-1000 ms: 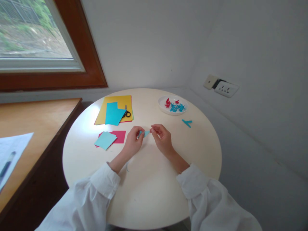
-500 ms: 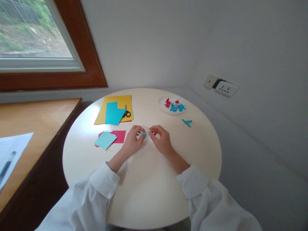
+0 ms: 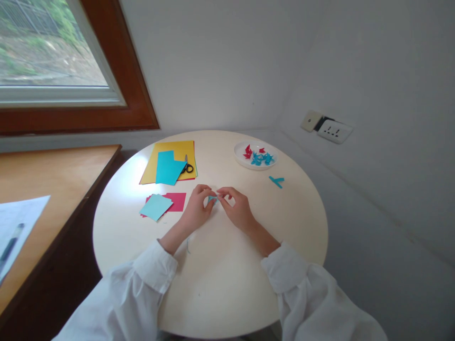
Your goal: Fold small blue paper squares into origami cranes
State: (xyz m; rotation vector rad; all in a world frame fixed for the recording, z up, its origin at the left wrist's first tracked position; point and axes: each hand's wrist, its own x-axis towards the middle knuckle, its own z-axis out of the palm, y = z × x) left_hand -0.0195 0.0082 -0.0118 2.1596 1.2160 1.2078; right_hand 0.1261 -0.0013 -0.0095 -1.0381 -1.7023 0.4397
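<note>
A small piece of light blue paper (image 3: 212, 198) is pinched between my two hands over the middle of the round table. My left hand (image 3: 199, 204) grips its left side between thumb and fingers. Closed at the fingertips, my right hand (image 3: 237, 207) holds the paper's right edge, and the two sets of fingertips nearly meet. Fingers cover much of the paper, so its folds are hard to make out. Left of my left hand lie light blue paper squares (image 3: 156, 207) on top of pinkish-red paper (image 3: 177, 202).
Behind them are yellow sheets (image 3: 151, 163), cut blue paper (image 3: 166, 166) and black-handled scissors (image 3: 189, 168). A white plate (image 3: 239, 158) at the back right carries small red and blue folded paper pieces. Blue strips (image 3: 276, 181) lie nearer. A wooden desk (image 3: 71, 163) stands left.
My right fingertips have shifted slightly left, closer to my left hand, and less of the light blue paper shows. The things on the table have stayed put.
</note>
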